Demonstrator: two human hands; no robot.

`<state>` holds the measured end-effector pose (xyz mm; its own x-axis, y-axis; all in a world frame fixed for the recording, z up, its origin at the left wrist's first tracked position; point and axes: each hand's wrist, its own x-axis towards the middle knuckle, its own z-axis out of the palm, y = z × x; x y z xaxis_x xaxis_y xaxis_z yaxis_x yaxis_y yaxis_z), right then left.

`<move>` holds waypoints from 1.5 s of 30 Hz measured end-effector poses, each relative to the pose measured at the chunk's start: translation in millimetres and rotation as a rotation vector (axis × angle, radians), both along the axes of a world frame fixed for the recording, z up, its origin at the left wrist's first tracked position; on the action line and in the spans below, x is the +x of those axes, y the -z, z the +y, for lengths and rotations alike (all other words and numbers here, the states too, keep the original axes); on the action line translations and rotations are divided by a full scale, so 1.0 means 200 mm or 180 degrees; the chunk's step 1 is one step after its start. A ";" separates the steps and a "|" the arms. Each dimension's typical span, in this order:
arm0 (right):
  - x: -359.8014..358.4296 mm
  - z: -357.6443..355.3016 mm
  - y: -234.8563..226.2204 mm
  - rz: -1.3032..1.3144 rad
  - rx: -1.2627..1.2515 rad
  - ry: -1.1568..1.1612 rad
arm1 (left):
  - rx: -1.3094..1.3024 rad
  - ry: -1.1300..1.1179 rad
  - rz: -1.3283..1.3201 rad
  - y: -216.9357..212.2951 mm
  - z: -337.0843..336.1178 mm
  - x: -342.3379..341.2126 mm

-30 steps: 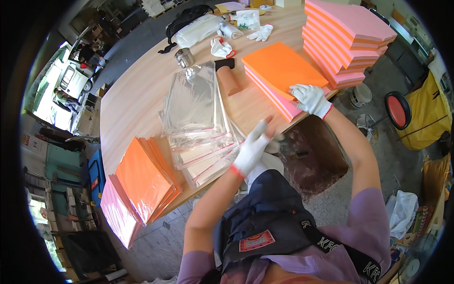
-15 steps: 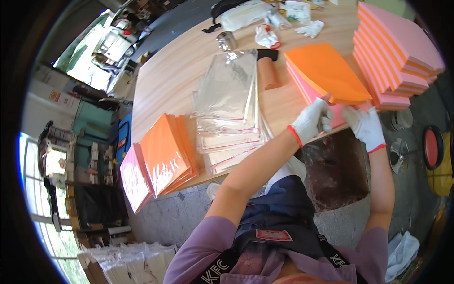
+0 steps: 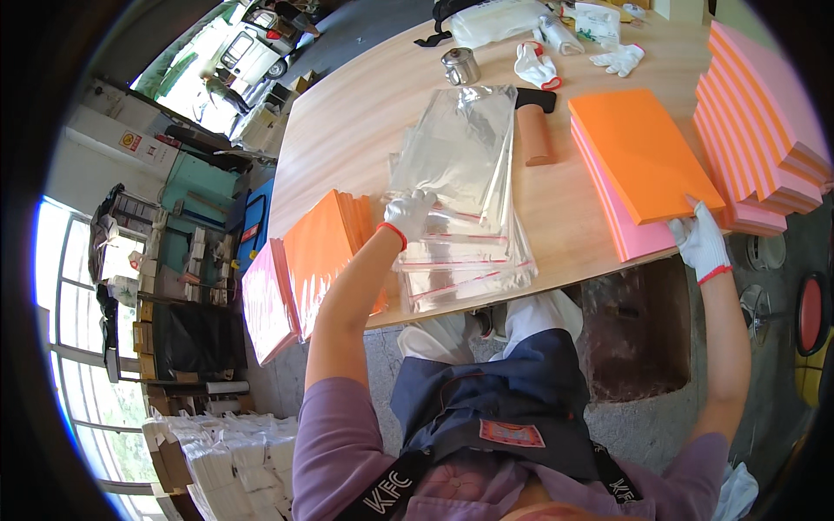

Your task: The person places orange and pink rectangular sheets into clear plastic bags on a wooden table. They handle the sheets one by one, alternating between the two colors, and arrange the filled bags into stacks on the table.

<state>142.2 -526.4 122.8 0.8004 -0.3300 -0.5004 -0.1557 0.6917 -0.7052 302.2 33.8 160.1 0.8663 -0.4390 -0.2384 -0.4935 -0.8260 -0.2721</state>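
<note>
My left hand [image 3: 410,215], in a white glove with a red cuff, is at the left edge of a fanned pile of clear plastic bags [image 3: 460,143]. Its fingers are curled together on the edge of a bag. My right hand [image 3: 700,241], gloved the same way, holds the near right corner of an orange paper stack [image 3: 643,152], with bare fingertips showing on top. Under the orange sheets lies pink paper [image 3: 638,243], level with the table's front edge.
Bagged orange packs [image 3: 321,243] and a pink pack [image 3: 269,300] lie at the left. A tall pink-and-orange pile [image 3: 756,122] stands far right. Behind the bags are a brown cylinder [image 3: 534,135], a metal cup [image 3: 460,66] and spare gloves [image 3: 618,59]. A brown bin [image 3: 634,334] sits below.
My left hand has moved left from the paper stack to the plastic bags. My right hand stays at the stack's corner. The orange sheets, lifted and bent before, now lie flat. The view has shifted.
</note>
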 end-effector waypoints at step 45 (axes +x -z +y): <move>-0.81 1.19 -0.15 -0.0581 0.0317 -0.1141 | -0.2003 -0.0880 0.0204 0.13 0.10 -0.38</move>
<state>-19.3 -287.8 153.0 0.9345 0.0288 -0.3549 -0.2777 0.6828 -0.6758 225.8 53.0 134.3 0.9590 -0.2757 -0.0649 -0.2412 -0.9151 0.3230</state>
